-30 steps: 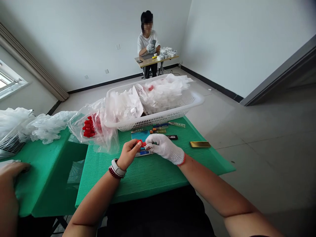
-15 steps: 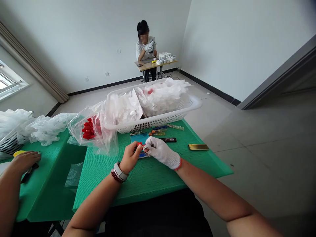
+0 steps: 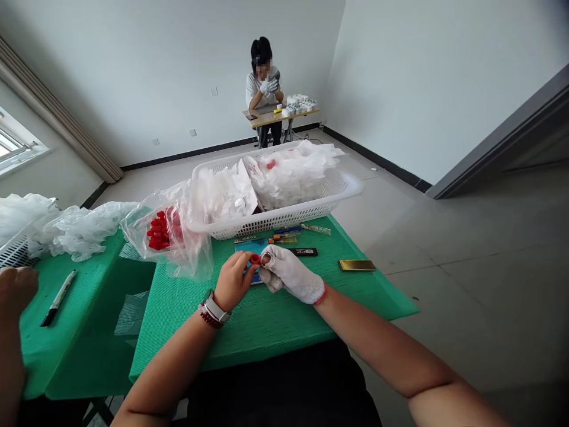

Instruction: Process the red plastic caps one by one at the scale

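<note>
A person's bare left hand (image 3: 232, 280) pinches a red plastic cap (image 3: 255, 259) over a green mesh-covered bench (image 3: 178, 338), seen from the head-worn camera. The left grip is together, clamped on the cap, which sits between the two hands just above a blue-and-teal card (image 3: 254, 246). The right hand (image 3: 288, 276), in a white knit glove with a red cuff, meets the cap's far side with one fingertip; whether that grip closes on the cap cannot be told. A white-strapped wristwatch (image 3: 214, 308) and a dark beaded bracelet (image 3: 207, 319) circle the left wrist. Any writing on the card is too small to read. Beyond the hands lie slim coloured tubes (image 3: 288, 233), a black box (image 3: 304, 252) and a gold rectangular packet (image 3: 357, 265), none with legible print. A white plastic basket (image 3: 275, 216) packed with clear bags stands at the bench's far edge, and a clear bag of red caps (image 3: 160, 234) slumps against its left end. To the left, on a second green bench (image 3: 66, 356), a marker pen (image 3: 57, 298) lies near another person's bare hand (image 3: 15, 290). Far across the room, a gloved co-worker (image 3: 262, 77) sits at a small wooden bench (image 3: 280, 117) lined with white cups (image 3: 300, 104).
</note>
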The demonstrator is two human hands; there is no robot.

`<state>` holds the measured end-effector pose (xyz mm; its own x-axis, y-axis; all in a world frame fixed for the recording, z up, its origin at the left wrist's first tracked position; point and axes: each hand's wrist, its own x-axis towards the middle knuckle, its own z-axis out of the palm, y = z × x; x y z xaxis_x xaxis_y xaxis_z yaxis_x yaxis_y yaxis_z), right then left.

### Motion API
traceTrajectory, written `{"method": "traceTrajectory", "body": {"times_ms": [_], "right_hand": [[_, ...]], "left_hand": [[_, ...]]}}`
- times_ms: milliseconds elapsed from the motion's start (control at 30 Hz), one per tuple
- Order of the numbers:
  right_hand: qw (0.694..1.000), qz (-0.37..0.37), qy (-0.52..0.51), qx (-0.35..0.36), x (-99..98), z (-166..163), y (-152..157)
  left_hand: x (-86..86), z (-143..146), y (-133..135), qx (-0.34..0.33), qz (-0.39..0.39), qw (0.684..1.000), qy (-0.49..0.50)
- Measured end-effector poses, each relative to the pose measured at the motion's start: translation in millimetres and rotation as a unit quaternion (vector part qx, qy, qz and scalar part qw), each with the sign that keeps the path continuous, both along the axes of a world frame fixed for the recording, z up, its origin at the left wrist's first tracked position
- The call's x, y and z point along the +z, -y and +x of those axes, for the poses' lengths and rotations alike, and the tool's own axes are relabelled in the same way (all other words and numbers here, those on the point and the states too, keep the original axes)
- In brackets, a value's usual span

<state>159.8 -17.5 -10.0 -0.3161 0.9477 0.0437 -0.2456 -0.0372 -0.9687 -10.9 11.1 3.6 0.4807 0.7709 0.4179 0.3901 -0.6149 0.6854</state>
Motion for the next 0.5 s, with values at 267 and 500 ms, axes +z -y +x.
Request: {"method": "traceTrajectory", "body": {"times_ms": [267, 500], "right_hand": [[0.896, 0.311, 0.293, -0.117, -1.6, 2.5, 1.0], [0.995, 0.035, 0.088, 0.004, -0.1, 2.7, -1.0]], "left_hand": [[-8.2, 5.5, -0.4, -0.018, -0.193, 0.978, 0.08], [-3.9, -0.1, -2.0, -0.024, 0.002, 0.999, -0.029]]}}
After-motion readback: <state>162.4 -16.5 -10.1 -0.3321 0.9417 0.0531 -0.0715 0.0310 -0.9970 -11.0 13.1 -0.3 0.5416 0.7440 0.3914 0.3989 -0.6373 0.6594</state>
